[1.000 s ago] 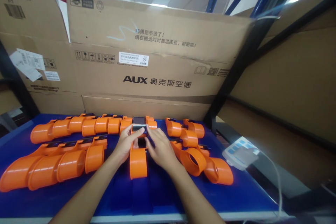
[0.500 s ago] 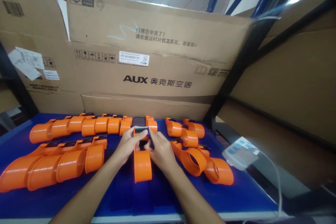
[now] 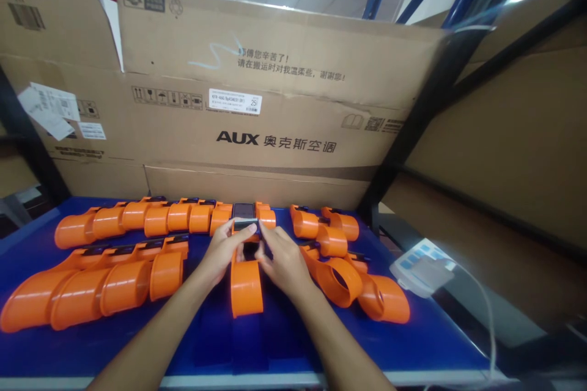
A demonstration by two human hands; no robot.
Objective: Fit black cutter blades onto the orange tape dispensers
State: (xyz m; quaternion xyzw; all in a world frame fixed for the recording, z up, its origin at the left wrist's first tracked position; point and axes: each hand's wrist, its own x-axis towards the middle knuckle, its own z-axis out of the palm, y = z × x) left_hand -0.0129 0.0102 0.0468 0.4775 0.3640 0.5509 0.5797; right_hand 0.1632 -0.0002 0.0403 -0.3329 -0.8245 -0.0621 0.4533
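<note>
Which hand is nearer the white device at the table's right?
Right: the right hand is left of the white device, orange parts lying between; the left hand is farther off, at the held orange part's left side.

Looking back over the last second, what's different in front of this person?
The orange ring-ended piece has shifted slightly to the right and towards the person. Nothing was picked up or let go: the left hand and right hand remain on it. The other orange pieces, the blue tabletop and the white device stayed put.
</note>
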